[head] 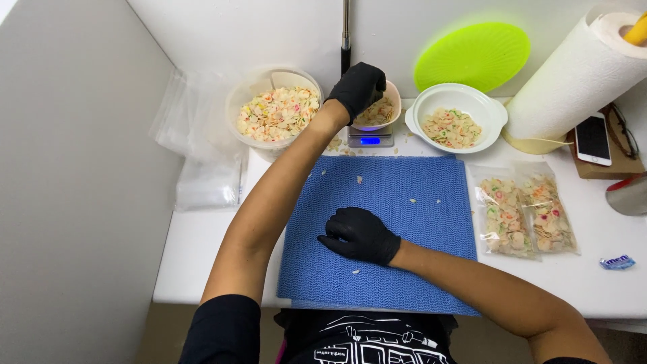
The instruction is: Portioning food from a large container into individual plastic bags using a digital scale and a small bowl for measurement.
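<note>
The small bowl (381,111) on the scale (370,137), near the table's back edge, is gripped at its rim by the gloved left hand (357,87), which hides part of it. The right hand (358,234) is laid loosely open, grasping nothing, on the blue mat (418,222). The roll of paper towels (579,74) is cut off at the top.

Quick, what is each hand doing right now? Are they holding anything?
Left hand: black-gloved, fingers curled over the small beige bowl on the scale; grip cannot be told.
Right hand: black-gloved, resting open on the blue textured mat, holding nothing.
</note>
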